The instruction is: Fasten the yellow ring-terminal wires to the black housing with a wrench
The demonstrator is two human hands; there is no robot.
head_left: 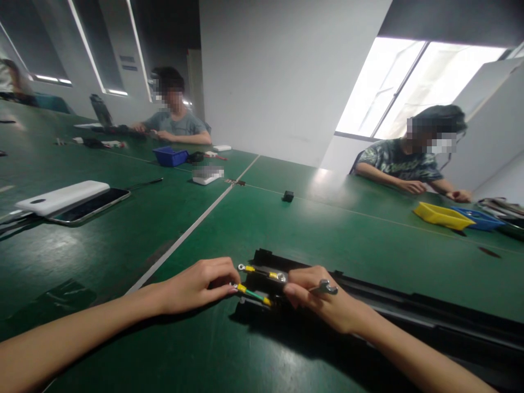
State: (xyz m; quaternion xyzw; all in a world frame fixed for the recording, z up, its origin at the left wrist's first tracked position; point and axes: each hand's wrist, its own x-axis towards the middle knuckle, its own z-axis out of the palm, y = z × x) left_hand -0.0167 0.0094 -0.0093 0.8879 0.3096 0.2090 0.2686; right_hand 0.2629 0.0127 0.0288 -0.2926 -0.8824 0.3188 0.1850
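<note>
My left hand (200,286) pinches the ring-terminal end of a short green wire (254,295) with yellow sleeves. My right hand (327,303) is closed around a small open-ended wrench (326,287), whose silver jaw sticks out above the fist. The wrench's other end is hidden near the wire's far end. Beside the green wire, a dark wire (262,271) with yellow sleeves and a ring terminal at each end reaches toward my right fingertips. Both wires are at the left end of a long black housing (409,305), which runs right beneath my right forearm.
A white power bank (65,195) and a phone (92,207) lie at left. A small black block (288,196) sits mid-table. Farther off are a blue bin (171,157), a yellow bin (442,216) and a blue tray (478,218). Two people (178,123) sit across the green table (196,349).
</note>
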